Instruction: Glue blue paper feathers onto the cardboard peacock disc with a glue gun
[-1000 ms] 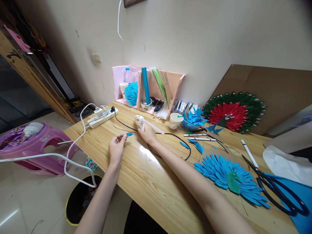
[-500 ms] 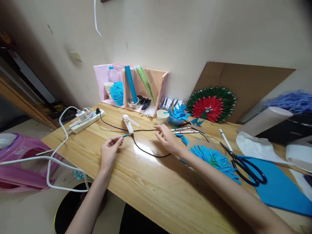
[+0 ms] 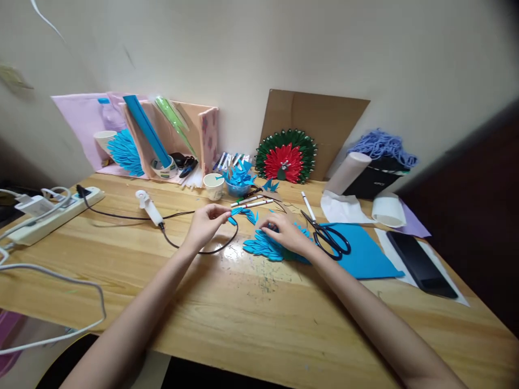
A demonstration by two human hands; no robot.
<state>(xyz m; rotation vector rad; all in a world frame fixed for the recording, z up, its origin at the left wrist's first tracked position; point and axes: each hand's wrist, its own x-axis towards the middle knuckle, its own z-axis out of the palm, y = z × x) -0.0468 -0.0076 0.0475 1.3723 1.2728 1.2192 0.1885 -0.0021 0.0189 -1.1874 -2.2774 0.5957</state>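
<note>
My left hand (image 3: 207,226) is closed in a pinch, with a small blue foam petal (image 3: 232,220) at its fingertips. Over the left part of a blue petalled flower (image 3: 263,247) hovers my right hand (image 3: 284,231), its fingers curved and apart from the thumb, with nothing visible in them. The hand hides part of the flower; whether it touches the petals I cannot tell. Several loose blue petals (image 3: 246,214) lie between the hands. A white glue gun (image 3: 150,209) lies to the left, its black cord looping by my left hand.
Black scissors (image 3: 333,240) rest on a blue foam sheet (image 3: 365,254) at the right, with a phone (image 3: 421,265) beyond. A paper cup (image 3: 214,186) and a bowl of blue scraps (image 3: 238,186) stand behind. A power strip (image 3: 57,216) lies far left.
The view has turned right. My left hand has moved from beside the glue gun toward the flower, carrying the blue petal. My right hand has come over the flower.
</note>
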